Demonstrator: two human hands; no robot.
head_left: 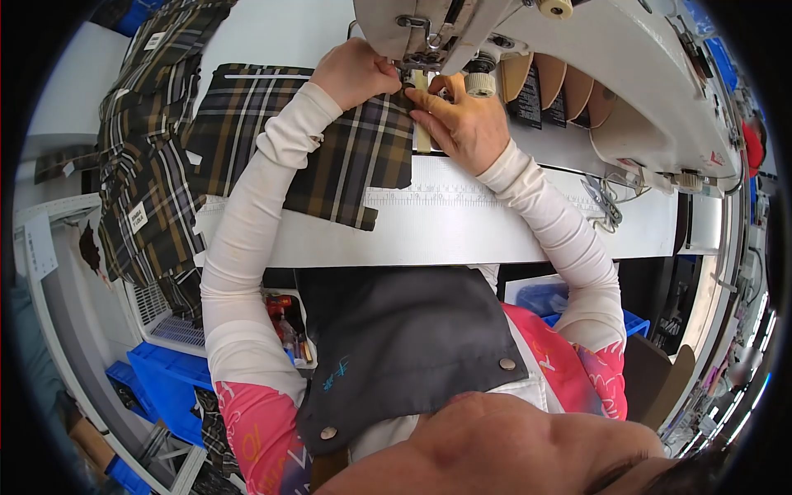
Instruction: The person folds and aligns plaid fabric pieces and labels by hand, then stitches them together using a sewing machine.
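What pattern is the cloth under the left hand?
Dark plaid with white and tan lines; the head view shows it.

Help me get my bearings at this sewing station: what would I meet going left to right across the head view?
Heaped plaid fabric → left hand → right hand → small metal tool.

Blue crates [172, 386] sit near a white frame [68, 205]; strip lights [757, 391] glow at right.

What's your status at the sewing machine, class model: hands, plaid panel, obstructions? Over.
Both hands, left and right, close together under the sewing machine head. Plaid panel partly under left forearm. Scissors off right, clear of panel.
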